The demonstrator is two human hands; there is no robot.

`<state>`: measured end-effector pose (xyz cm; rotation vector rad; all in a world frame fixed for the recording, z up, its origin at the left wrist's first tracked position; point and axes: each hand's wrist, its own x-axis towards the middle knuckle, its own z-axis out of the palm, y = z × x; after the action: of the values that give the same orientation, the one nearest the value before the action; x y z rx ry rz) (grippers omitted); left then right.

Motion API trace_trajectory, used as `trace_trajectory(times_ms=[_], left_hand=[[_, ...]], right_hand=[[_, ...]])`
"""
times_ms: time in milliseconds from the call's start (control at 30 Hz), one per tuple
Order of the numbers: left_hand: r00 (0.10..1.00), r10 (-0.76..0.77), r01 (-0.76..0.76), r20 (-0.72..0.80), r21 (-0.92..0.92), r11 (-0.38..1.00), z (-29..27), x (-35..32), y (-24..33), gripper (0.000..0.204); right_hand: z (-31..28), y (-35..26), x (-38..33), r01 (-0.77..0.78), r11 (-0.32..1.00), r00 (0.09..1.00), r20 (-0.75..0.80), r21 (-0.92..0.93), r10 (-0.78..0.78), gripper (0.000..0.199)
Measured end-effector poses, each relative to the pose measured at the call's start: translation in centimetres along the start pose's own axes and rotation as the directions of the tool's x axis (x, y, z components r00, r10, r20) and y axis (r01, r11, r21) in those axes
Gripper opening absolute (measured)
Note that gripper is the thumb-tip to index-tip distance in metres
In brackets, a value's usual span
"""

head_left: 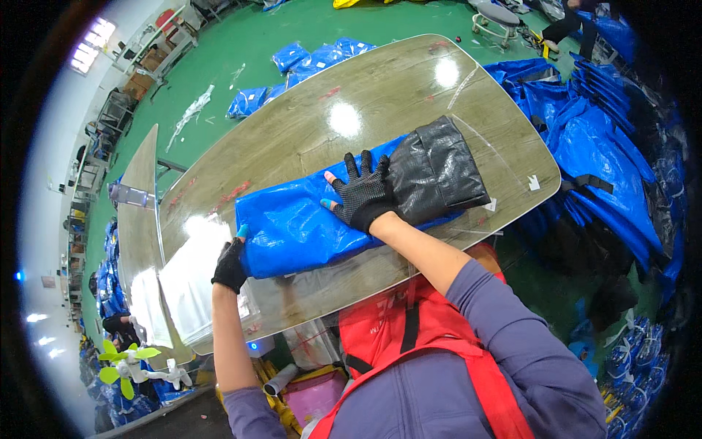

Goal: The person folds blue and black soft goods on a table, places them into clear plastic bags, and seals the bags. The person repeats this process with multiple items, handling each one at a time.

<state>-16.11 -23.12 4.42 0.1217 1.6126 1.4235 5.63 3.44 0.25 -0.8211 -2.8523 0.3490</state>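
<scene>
Blue folded bag lies flat across the near half of the wooden table under a clear sheet, long side running left to right, with its black woven end at the right. We see the right hand in a black dotted glove, fingers spread wide and palm pressed down on the seam where blue meets black, gripping nothing (looks like it pins the fold flat so the stiff fabric doesn't spring up). The left hand, also gloved, sits at the bag's lower left corner, fingers curled on the edge; we judge it a pinch on that corner, likely keeping the layers lined up. Fabric is glossy coated weave, creased, slightly puffed in the middle. A stack of white sheets sits just left of the bag. More blue bags are heaped on the green floor to the right, a small green fan low left.
</scene>
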Motion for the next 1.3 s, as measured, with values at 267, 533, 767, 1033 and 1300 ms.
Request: trace_trajectory(times_ms=[267,533,767,1033,1300], left_hand=[[0.973,0.198,-0.196,0.116,-0.028,0.98,1.6,-0.2,1.2,0.051],[0.904,0.338,-0.258,0.261,-0.296,0.92,15.0,-0.8,5.6,0.06],[0.692,0.23,-0.669,0.684,0.728,-0.152,36.2,2.2,1.7,0.059],[0.104,0.069,-0.925,0.992,0.122,-0.36,38.3,4.1,-0.9,0.065],[-0.006,0.012,-0.946,1.0,-0.002,-0.324,38.7,7.2,-1.8,0.06]], right_hand=[[-1.5,0.3,-0.8,0.128,0.987,0.988,-0.093,0.098,-0.119,0.057],[0.7,4.6,-9.1,0.378,0.917,0.841,-0.462,0.13,-0.281,0.042],[3.7,5.1,-8.7,0.197,0.845,0.976,-0.181,0.497,-0.121,0.049],[9.3,5.1,-9.1,0.054,0.449,0.988,-0.113,0.892,0.106,0.064],[-6.1,5.8,-13.1,0.218,0.96,0.897,0.352,0.174,-0.267,0.051]])
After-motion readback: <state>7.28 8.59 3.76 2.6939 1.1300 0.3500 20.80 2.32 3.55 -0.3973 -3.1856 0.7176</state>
